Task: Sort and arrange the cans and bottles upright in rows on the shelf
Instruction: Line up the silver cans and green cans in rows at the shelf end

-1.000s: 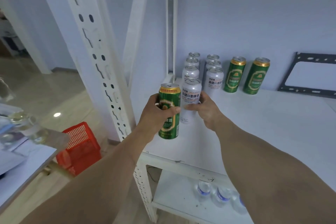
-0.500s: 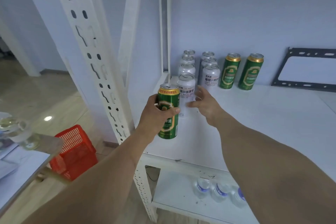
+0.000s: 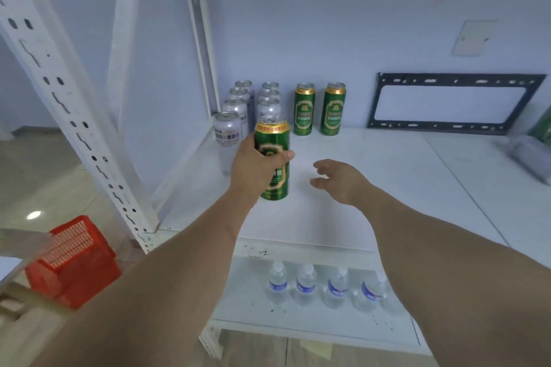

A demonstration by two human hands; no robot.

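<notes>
Green can [image 3: 273, 158] upright in left hand [image 3: 256, 168], wrapped mid-body — rigid, smooth, likely slippery; right hand [image 3: 340, 180] slack, empty, at 3 o'clock.

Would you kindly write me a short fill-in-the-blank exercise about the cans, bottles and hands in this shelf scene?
1. The left hand grips a tall ____ metal can with a gold rim.
2. The right hand holds ____.
3. ____ matching green cans stand upright by the back wall of the white shelf.
4. The clear plastic water bottles with blue labels stand on the ____ shelf level.

Missing words: green; nothing; Two; lower
</notes>
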